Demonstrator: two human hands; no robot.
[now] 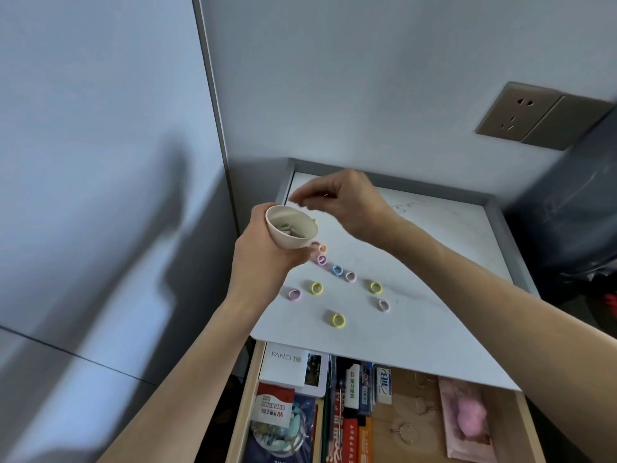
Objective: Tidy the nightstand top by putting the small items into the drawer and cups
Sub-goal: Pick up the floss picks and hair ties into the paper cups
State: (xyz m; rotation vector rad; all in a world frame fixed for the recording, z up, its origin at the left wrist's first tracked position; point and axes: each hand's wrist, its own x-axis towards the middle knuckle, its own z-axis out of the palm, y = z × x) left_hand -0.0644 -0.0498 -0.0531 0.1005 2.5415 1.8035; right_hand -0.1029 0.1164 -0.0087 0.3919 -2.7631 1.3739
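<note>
My left hand (263, 259) grips a small cream cup (291, 228) from below, held above the left side of the white nightstand top (434, 262) and tilted toward me. Something greyish lies inside the cup. My right hand (340, 202) hovers just behind the cup's rim with its fingertips pointing down at it. They are blurred, so I cannot tell whether they hold anything. Several small coloured rings lie scattered on the top: yellow rings (316, 288), pink rings (293, 294), a blue ring (337, 270) and an orange ring (322, 248).
Below the top, the wooden drawer (527, 426) stands open, packed with a white box (287, 365), books, a pink pouch (467, 416) and thin wire rings. A wall socket (521, 116) sits at the upper right. A dark bulky shape (574, 202) borders the right side.
</note>
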